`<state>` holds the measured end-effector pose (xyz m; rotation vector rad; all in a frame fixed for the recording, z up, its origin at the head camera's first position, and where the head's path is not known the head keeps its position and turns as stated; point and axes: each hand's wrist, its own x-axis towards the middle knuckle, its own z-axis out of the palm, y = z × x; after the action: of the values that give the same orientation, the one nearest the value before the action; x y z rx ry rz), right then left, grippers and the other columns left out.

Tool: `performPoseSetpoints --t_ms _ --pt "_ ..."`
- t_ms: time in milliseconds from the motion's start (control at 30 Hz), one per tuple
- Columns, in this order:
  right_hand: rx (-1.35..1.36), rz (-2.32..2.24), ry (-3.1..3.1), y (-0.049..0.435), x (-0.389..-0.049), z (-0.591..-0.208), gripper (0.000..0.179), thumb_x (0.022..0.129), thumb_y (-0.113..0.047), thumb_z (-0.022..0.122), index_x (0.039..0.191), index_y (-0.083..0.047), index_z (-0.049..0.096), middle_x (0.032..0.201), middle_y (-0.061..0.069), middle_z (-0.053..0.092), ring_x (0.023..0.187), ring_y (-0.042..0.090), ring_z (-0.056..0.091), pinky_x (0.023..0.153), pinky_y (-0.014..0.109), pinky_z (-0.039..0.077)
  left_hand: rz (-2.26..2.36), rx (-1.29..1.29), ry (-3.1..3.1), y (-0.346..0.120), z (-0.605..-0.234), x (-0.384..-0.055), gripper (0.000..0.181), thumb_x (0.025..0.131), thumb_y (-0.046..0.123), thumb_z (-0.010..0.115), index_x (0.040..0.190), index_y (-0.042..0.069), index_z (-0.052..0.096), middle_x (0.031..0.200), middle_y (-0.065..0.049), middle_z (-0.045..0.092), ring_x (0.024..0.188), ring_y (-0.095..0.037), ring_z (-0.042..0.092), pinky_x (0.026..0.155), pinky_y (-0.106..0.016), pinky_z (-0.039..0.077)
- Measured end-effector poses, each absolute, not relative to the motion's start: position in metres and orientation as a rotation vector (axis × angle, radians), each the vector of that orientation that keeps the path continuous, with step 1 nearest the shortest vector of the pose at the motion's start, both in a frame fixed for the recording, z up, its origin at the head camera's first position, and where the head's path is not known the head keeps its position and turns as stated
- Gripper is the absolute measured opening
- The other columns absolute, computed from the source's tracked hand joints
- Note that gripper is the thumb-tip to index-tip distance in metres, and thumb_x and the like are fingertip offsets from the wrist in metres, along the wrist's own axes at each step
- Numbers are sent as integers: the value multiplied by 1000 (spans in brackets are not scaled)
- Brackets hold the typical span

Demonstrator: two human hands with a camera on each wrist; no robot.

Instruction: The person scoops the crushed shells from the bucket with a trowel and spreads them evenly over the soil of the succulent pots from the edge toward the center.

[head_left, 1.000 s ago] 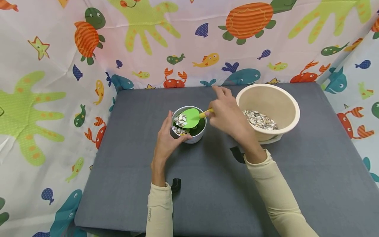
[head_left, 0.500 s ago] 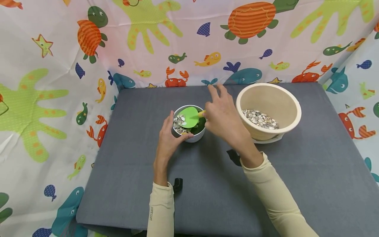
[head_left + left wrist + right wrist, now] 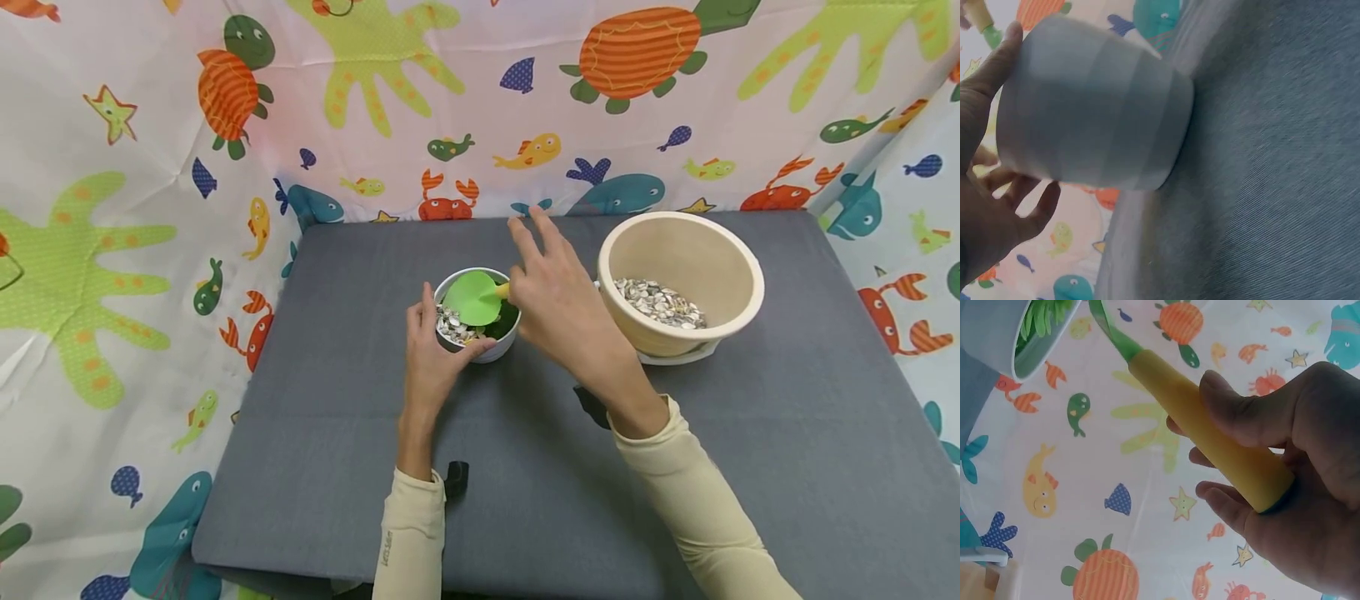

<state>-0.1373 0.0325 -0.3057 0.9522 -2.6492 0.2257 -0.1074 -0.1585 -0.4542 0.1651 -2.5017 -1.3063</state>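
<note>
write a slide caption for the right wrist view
A right hand grips a yellow-handled shovel near a pot with green leaves, before a sea-animal cloth.

high head view faces forward-down; close wrist views, apparently tilted, share the pot (image 3: pixel 1094 106).

Scoop blade (image 3: pixel 471 300): plain bright green
Scoop handle (image 3: pixel 1210 434): yellow, dark trim at the butt end
Small pot (image 3: pixel 1091 106): whitish-grey, lighter and darker bands
Plant (image 3: pixel 1044 315): green
Small-pot chips (image 3: pixel 455 327): off-white, grey
Big pot (image 3: pixel 682 250): plain cream
Big-pot chips (image 3: pixel 660 302): mixed white, grey, brown
Table cover (image 3: pixel 322 467): plain grey
Left sleeve (image 3: pixel 415 533): pale cream, dark lettering
Right sleeve (image 3: pixel 697 500): pale cream
Curtain (image 3: pixel 480 108): white, sea-animal print
Turtles (image 3: pixel 637 54): green, orange shells with stripes
Crabs (image 3: pixel 445 208): red-orange
Whales (image 3: pixel 626 194): teal
Long-limbed creatures (image 3: pixel 78 267): lime, orange dots
Small patterned fish (image 3: pixel 517 76): navy, dotted
</note>
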Motion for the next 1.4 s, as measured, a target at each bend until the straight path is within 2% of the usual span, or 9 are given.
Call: performPoseSetpoints --t_ms 233,333,567,733,867,1033,1133,1267,1400 --pt "989 112 -2519 43 -132 -298 11 86 2 65 82 10 72 153 30 51 154 48 35 120 53 44 -1275 203 -2439 -142 -455 -108 135 67 43 99 168 11 17 142 -20 43 134 -35 43 116 -56 42" --pt "977 165 -2522 51 -131 -293 8 83 4 66 84 9 72 154 30 50 155 47 34 120 54 44 -1206 221 -2426 -135 -457 -108 137 65 44 100 168 10 17 139 -21 45 131 -36 45 114 -56 44" --pt "886 372 -2560 78 -133 -287 22 86 -3 80 102 11 75 154 28 51 155 46 33 126 56 35 -977 321 -2427 -112 -457 -104 140 62 61 95 167 6 21 132 -23 49 121 -39 48 108 -55 47" --pt "787 544 -2481 97 -133 -292 19 88 0 77 103 11 75 149 27 56 153 44 36 127 57 33 -862 499 -2421 -93 -458 -96 142 61 76 87 168 13 20 133 -21 50 118 -38 46 112 -59 35" --pt "733 646 -2382 115 -134 -295 13 90 2 75 99 11 73 140 30 61 149 47 40 125 59 34 -839 562 -2388 -85 -462 -93 140 63 79 84 169 15 18 134 -21 50 119 -39 44 116 -61 27" --pt "622 667 -2337 143 -132 -289 14 88 5 76 100 11 74 138 30 62 146 48 43 121 59 38 -858 547 -2339 -83 -461 -94 148 58 77 87 170 22 8 143 -18 41 140 -35 34 127 -69 8" --pt "533 672 -2358 162 -130 -286 17 87 6 76 104 11 75 142 29 60 148 45 41 122 61 38 -861 430 -2238 -81 -458 -96 145 57 74 90 170 21 15 153 -17 34 153 -35 25 126 -75 1" --pt "430 663 -2368 187 -128 -288 19 86 8 76 103 16 74 139 31 61 146 48 43 122 62 35 -876 158 -2109 -71 -449 -103 121 66 65 92 163 16 38 160 -21 31 157 -44 20 126 -73 11" --pt "306 610 -2424 209 -126 -294 20 86 8 75 102 19 72 135 34 61 144 50 44 124 63 32 -967 -72 -2131 -53 -434 -109 98 76 53 91 157 17 49 166 -21 31 160 -42 22 128 -61 28"
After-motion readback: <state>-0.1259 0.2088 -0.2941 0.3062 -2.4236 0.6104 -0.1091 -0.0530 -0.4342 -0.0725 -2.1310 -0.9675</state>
